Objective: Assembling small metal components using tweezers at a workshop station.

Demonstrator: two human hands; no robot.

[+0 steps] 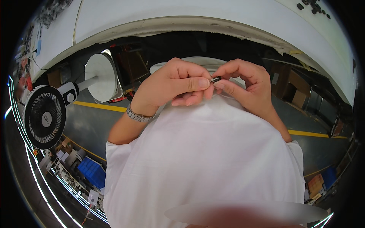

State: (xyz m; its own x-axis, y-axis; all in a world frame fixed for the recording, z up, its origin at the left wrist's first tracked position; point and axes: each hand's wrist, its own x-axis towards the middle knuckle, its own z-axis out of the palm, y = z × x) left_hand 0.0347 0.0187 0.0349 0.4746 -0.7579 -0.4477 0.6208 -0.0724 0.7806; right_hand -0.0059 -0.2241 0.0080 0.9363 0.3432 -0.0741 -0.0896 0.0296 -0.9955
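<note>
Both hands meet in front of my white shirt, just below the near edge of the white table. My left hand [180, 81], with a metal watch [137, 115] on its wrist, pinches between thumb and forefinger. A thin metallic tip sticks out there, mostly hidden by the fingers. In the thumb and fingertips of my right hand [249, 83] sits a small black piece [217, 79]. The metallic tip touches or lies right beside this piece; which one, I cannot tell. Its exact kind is too small to make out.
The white table [182, 9] spans the top, with several small black parts [315, 7] at its far right. A black-and-white fan [45, 117] on a round base [99, 76] stands left. Cardboard boxes [297, 86] are under the table at right; a blue crate [92, 172] is lower left.
</note>
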